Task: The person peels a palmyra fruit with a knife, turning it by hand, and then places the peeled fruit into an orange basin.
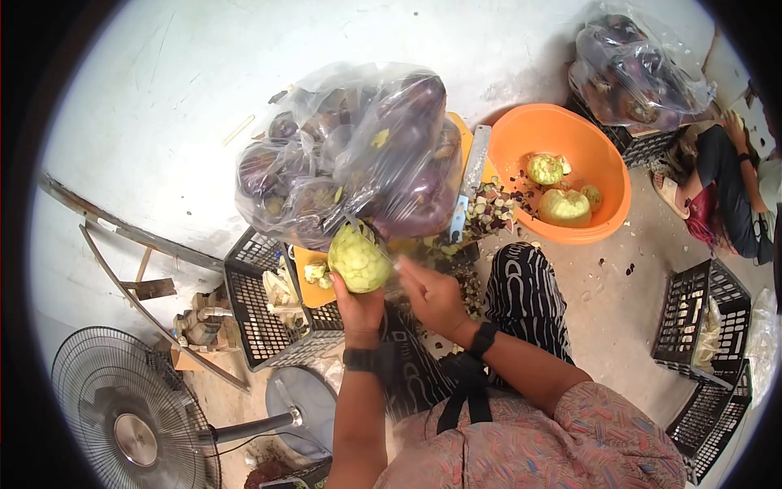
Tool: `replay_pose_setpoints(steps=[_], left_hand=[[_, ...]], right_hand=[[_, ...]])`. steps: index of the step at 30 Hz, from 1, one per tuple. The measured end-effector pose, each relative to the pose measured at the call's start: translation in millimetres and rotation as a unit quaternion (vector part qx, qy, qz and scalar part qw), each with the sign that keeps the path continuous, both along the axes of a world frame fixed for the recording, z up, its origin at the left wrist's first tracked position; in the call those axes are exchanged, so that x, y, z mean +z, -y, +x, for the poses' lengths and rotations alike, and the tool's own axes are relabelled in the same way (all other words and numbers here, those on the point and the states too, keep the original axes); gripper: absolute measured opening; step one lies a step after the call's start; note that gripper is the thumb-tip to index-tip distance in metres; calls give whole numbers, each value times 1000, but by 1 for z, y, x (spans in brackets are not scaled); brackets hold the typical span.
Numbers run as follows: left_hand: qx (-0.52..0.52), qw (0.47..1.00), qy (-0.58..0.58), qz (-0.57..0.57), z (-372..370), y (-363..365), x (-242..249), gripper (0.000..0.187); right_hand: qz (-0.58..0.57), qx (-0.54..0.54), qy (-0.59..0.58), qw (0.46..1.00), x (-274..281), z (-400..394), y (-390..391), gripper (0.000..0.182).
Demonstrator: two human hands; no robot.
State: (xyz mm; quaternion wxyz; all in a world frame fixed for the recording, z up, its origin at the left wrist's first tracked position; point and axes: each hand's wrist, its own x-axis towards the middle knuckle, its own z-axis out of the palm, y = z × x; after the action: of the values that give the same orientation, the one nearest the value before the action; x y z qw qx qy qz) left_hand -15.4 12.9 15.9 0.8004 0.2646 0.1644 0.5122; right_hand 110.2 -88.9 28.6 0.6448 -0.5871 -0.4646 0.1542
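Observation:
My left hand (358,310) is wrapped round the lower side of a pale green, peeled vegetable (359,259) with a knobbly surface. Close on its right is my right hand (434,297), fingers curled and blurred; a small pale tip shows at them, but I cannot make out what they grip. Just beyond, a clear plastic bag (358,147) full of large, dark purple vegetables rests on a yellow-orange board (318,295). A long metal blade with a blue handle (472,179) lies along the board's right side, beside a heap of dark-edged trimmings (491,208).
An orange basin (612,183) holds several peeled pale green vegetables. Black crates (265,326) stand at left and right (700,310). A standing fan (134,432) is at lower left. Another bag of purple vegetables (639,69) sits at back right, near a seated person (721,191).

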Motion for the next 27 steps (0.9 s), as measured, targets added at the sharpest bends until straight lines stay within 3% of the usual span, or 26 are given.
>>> replay_pose_setpoints(steps=[9,12,16,19,27], left_hand=[[-12,1000,-5,11,-1,0,6,65],[3,1000,-14,-8,0,2,12,65],[-9,1000,-13,-3,1,5,18,64],[-14,1000,3,9,5,5,19,63],[-24,997,72,-10,6,12,26,64]], right_hand=[[33,-8,36,999,-3,16,-36,33],[64,2,-35,997,0,14,-23,34],[52,22,-34,998,4,14,11,35],[66,32,75,994,9,15,23,36],[92,15,168,981,22,12,23,37]])
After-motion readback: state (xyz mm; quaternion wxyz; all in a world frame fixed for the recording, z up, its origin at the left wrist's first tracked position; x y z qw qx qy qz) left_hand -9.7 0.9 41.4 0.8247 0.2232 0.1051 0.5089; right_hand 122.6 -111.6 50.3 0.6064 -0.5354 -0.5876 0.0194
